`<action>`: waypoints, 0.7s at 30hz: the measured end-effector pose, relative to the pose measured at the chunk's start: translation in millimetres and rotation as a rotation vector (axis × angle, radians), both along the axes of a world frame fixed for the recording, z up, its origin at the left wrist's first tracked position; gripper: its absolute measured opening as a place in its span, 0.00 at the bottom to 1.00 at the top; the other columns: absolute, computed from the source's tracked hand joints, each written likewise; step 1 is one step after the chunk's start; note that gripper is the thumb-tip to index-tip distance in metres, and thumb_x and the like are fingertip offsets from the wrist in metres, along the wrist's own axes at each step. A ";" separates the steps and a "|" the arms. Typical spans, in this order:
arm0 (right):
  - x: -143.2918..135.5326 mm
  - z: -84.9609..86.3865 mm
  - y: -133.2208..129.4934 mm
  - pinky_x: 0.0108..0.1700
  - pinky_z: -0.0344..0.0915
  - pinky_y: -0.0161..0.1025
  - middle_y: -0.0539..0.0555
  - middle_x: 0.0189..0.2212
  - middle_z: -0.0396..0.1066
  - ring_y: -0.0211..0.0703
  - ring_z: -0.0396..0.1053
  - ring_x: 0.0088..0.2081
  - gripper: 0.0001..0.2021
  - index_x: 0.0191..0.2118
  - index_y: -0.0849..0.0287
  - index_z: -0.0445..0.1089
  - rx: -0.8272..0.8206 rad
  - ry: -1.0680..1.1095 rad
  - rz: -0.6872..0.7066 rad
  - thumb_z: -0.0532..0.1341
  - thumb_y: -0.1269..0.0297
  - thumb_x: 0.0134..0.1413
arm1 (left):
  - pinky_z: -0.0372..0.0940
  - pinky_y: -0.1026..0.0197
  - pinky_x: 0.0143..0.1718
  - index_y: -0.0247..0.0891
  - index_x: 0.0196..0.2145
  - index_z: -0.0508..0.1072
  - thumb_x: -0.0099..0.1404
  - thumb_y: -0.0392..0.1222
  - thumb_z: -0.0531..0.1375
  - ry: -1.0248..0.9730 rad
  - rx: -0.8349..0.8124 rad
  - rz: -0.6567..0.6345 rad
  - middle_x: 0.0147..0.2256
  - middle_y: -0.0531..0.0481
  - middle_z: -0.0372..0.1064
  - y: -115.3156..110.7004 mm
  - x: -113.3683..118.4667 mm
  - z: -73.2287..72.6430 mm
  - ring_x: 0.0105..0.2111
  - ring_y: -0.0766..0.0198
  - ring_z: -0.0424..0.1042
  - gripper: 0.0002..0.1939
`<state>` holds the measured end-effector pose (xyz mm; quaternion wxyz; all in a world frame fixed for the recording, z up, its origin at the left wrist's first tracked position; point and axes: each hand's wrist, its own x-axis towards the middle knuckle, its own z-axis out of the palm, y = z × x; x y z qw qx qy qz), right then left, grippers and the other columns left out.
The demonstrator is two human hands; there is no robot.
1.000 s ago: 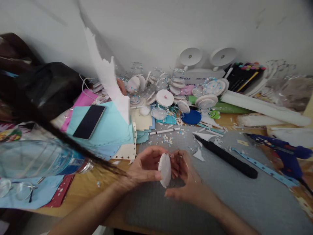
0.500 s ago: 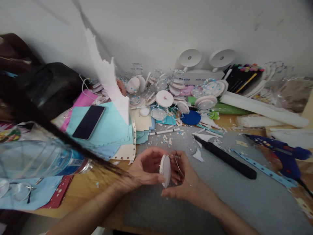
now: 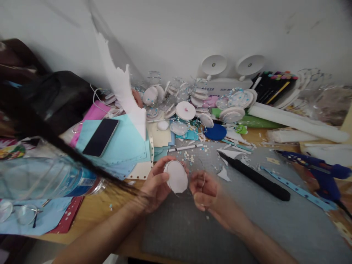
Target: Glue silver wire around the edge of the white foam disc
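Note:
Between the thumb and fingers of my left hand (image 3: 158,185) is a round white disc (image 3: 177,177), its flat face tilted up toward me. My right hand (image 3: 207,192) is just to the right of the disc, fingers curled and partly blurred. It pinches a thin wire (image 3: 204,179) that loops out above the fingers; whether the wire is joined to the disc I cannot tell. Both hands are above a grey cutting mat (image 3: 233,223). Beyond them a pile of similar white discs with beaded wire coils (image 3: 185,110) lies by the wall.
A black pen-shaped tool (image 3: 255,176) and a blue glue gun (image 3: 316,170) lie on the right. To the left are a phone (image 3: 101,137) on turquoise sheets, a plastic bottle (image 3: 46,178) and glasses (image 3: 26,214). Paper scraps (image 3: 224,173) litter the mat. A dark strand crosses my view.
My left hand has turned the disc from nearly edge-on to face-up and shifted it slightly left. My right hand has come away from the disc, with the wire in its fingers.

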<state>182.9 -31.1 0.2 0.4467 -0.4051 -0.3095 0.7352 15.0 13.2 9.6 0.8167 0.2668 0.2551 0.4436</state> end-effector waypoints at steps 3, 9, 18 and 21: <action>-4.6 -4.1 -5.4 0.19 0.48 0.29 0.43 0.21 0.62 0.25 0.53 0.17 0.14 0.33 0.59 0.66 -0.025 0.023 0.160 0.68 0.59 0.45 | 0.67 0.59 0.40 0.40 0.43 0.68 0.51 0.43 0.67 0.006 -0.013 0.055 0.42 0.45 0.73 1.0 -0.1 -1.1 0.42 0.55 0.73 0.22; -8.9 -4.8 -10.3 0.18 0.49 0.29 0.43 0.18 0.64 0.26 0.55 0.15 0.09 0.30 0.58 0.69 0.043 -0.038 0.027 0.66 0.59 0.50 | 0.67 0.59 0.40 0.41 0.44 0.67 0.51 0.42 0.68 0.036 0.021 0.062 0.44 0.44 0.73 -0.9 0.1 -1.6 0.44 0.54 0.73 0.23; -8.3 0.8 -13.9 0.18 0.53 0.28 0.45 0.18 0.66 0.28 0.58 0.15 0.08 0.32 0.58 0.70 0.148 -0.092 0.005 0.64 0.58 0.51 | 0.67 0.58 0.40 0.40 0.43 0.68 0.51 0.43 0.69 0.064 0.108 0.046 0.43 0.44 0.73 -4.6 4.5 -1.9 0.43 0.54 0.72 0.22; -9.9 -1.1 -13.8 0.17 0.54 0.27 0.45 0.18 0.67 0.27 0.58 0.15 0.11 0.31 0.59 0.66 0.125 -0.095 0.023 0.66 0.58 0.49 | 0.66 0.58 0.41 0.40 0.43 0.69 0.50 0.43 0.69 0.106 0.242 0.038 0.44 0.43 0.72 -4.6 4.0 -3.7 0.43 0.55 0.72 0.23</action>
